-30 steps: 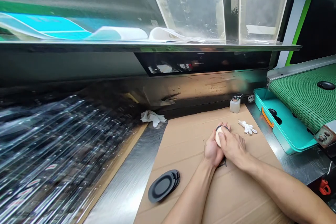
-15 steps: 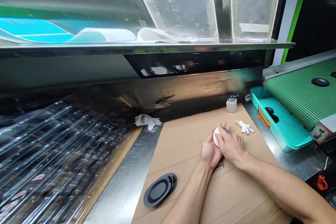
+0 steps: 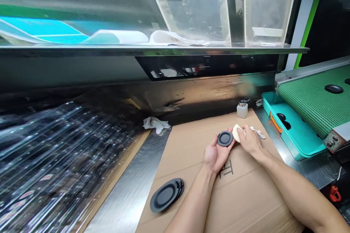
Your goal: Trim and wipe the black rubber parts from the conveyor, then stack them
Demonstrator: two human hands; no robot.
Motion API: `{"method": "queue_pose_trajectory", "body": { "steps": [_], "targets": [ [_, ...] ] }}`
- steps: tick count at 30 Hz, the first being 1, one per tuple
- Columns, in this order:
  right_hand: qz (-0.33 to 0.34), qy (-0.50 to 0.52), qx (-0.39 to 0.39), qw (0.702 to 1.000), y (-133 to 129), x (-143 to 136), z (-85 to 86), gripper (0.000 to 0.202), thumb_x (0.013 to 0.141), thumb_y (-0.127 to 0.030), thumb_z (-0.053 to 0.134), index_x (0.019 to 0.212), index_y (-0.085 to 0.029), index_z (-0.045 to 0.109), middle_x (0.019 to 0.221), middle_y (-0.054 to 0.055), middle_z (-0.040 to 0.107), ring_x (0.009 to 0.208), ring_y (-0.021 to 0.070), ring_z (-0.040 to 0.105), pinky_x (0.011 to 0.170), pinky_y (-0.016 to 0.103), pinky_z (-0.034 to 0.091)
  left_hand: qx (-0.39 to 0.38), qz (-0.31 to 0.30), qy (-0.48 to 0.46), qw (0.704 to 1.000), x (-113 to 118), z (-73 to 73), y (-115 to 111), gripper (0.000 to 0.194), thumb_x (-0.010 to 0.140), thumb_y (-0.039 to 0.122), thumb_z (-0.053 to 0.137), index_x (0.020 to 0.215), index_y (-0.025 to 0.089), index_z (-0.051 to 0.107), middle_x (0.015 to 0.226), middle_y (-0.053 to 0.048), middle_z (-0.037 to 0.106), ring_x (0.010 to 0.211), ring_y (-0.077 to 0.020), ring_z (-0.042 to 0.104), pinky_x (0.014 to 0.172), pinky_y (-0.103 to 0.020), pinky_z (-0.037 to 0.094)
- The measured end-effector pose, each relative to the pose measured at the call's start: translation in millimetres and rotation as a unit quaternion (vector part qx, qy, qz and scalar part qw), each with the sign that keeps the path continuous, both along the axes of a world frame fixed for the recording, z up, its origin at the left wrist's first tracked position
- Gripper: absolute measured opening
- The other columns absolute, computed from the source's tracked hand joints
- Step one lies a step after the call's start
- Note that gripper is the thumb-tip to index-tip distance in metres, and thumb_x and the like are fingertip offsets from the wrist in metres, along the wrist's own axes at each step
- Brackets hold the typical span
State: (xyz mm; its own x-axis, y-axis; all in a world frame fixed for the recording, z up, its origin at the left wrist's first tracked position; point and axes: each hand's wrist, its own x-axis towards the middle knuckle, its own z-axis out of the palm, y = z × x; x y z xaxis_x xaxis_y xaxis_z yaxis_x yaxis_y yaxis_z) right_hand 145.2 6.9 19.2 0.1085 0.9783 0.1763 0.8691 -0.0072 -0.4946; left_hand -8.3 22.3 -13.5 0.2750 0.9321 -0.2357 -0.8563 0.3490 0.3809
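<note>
My left hand [image 3: 216, 154] is palm up over the cardboard sheet [image 3: 191, 145], holding a round dark grey disc [image 3: 225, 138] with a ring-shaped groove, its face upward. Just right of the disc, my right hand [image 3: 251, 141] pinches a cream-coloured round pad [image 3: 236, 133], which looks like a sponge. The pad stands on edge beside the disc. Nearer me on the left, several similar grey discs [image 3: 165, 196] lie in an overlapping pile on the cardboard. A white glove [image 3: 258, 132] lies behind my right hand, partly hidden by it.
A small translucent bottle [image 3: 242, 110] with a metal top stands at the cardboard's back edge. At right, a teal tray [image 3: 300, 145] with black discs sits below a green conveyor belt [image 3: 314, 94]. White cloth [image 3: 156, 124] and plastic-wrapped trays [image 3: 54, 164] are at left. A metal shelf [image 3: 164, 50] crosses above.
The pad has come off the disc and moved right with my right hand. The disc's face now shows in my left palm. The view has shifted slightly.
</note>
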Motion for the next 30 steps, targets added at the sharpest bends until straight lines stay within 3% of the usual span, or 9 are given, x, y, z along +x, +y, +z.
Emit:
{"method": "queue_pose_trajectory", "body": {
  "steps": [2,4,7,9,13,18,22,27,30],
  "targets": [
    [0.050,-0.029,-0.004,0.998,-4.4,3.7,2.4,0.048,0.104,-0.051,0.030,0.101,-0.022,0.069,0.098,0.008,0.071,0.092,0.0225,0.062,0.079,0.031,0.040,-0.011,0.026,0.001,1.000,-5.7,0.4,5.0,0.044,0.103,0.031,0.032,0.130,0.011,0.060,0.138,-0.020,0.060,0.126,-0.0297,0.060,0.100,-0.047,0.055],
    [0.058,-0.075,0.015,0.995,-6.5,8.8,3.7,0.049,0.105,-0.049,0.030,0.093,-0.022,0.070,0.100,0.009,0.069,0.096,0.0227,0.059,0.082,0.032,0.039,-0.028,0.043,0.010,0.999,-10.6,0.8,9.1,0.045,0.103,0.032,0.031,0.128,0.011,0.061,0.140,-0.020,0.059,0.124,-0.0305,0.061,0.094,-0.045,0.058],
    [0.009,-0.139,0.044,0.989,0.0,22.9,0.7,0.032,0.101,-0.041,0.043,0.104,-0.022,0.070,0.113,0.012,0.064,0.111,0.0266,0.053,0.090,0.035,0.038,-0.044,0.064,0.019,0.997,-16.6,2.2,13.3,0.045,0.103,0.033,0.030,0.125,0.011,0.063,0.139,-0.021,0.059,0.122,-0.0308,0.062,0.087,-0.041,0.060],
    [0.013,-0.154,0.022,0.988,7.8,33.2,-3.9,0.025,0.098,-0.033,0.050,0.115,-0.023,0.067,0.117,0.012,0.063,0.114,0.0279,0.052,0.091,0.035,0.039,-0.045,0.098,0.026,0.994,-20.6,4.4,14.7,0.045,0.103,0.033,0.029,0.123,0.012,0.063,0.137,-0.020,0.060,0.122,-0.0297,0.062,0.085,-0.039,0.060],
    [0.042,-0.071,0.028,0.996,14.9,35.4,-8.4,0.027,0.098,-0.019,0.045,0.118,-0.017,0.063,0.113,0.012,0.066,0.108,0.0234,0.058,0.090,0.032,0.041,-0.026,0.148,0.037,0.988,-24.2,9.9,12.2,0.044,0.103,0.035,0.029,0.117,0.013,0.065,0.135,-0.018,0.062,0.123,-0.0281,0.062,0.087,-0.036,0.059],
    [0.133,0.052,0.115,0.983,0.7,-2.8,-4.1,0.023,0.099,-0.028,0.049,0.113,-0.018,0.065,0.107,0.008,0.066,0.099,0.0194,0.061,0.087,0.028,0.045,0.001,0.092,0.038,0.995,0.7,12.3,-3.1,0.041,0.103,0.033,0.033,0.114,0.011,0.066,0.127,-0.017,0.066,0.120,-0.0260,0.063,0.098,-0.039,0.054],
    [0.137,0.044,0.128,0.981,-7.8,-27.8,-6.5,0.025,0.099,-0.024,0.046,0.109,-0.019,0.068,0.101,0.007,0.063,0.095,0.0177,0.059,0.086,0.026,0.045,0.028,0.055,0.033,0.998,23.9,11.7,-15.5,0.038,0.103,0.030,0.036,0.117,0.013,0.067,0.121,-0.014,0.070,0.121,-0.0226,0.062,0.108,-0.038,0.047],
    [0.216,0.000,0.098,0.972,-11.9,-28.7,-6.2,0.017,0.095,-0.020,0.051,0.098,-0.021,0.068,0.099,0.005,0.063,0.092,0.0169,0.058,0.081,0.024,0.045,0.010,0.040,0.066,0.997,20.6,12.2,-17.9,0.038,0.103,0.032,0.037,0.109,0.011,0.069,0.117,-0.015,0.071,0.121,-0.0244,0.062,0.110,-0.040,0.045],
    [0.149,-0.043,0.104,0.982,-13.3,-25.9,-5.4,0.015,0.094,-0.019,0.052,0.099,-0.021,0.065,0.099,0.006,0.063,0.091,0.0190,0.058,0.078,0.026,0.044,0.018,0.028,0.058,0.998,19.7,11.8,-18.0,0.037,0.102,0.030,0.038,0.102,0.011,0.069,0.115,-0.015,0.072,0.119,-0.0244,0.063,0.109,-0.041,0.046]
  ]
}}
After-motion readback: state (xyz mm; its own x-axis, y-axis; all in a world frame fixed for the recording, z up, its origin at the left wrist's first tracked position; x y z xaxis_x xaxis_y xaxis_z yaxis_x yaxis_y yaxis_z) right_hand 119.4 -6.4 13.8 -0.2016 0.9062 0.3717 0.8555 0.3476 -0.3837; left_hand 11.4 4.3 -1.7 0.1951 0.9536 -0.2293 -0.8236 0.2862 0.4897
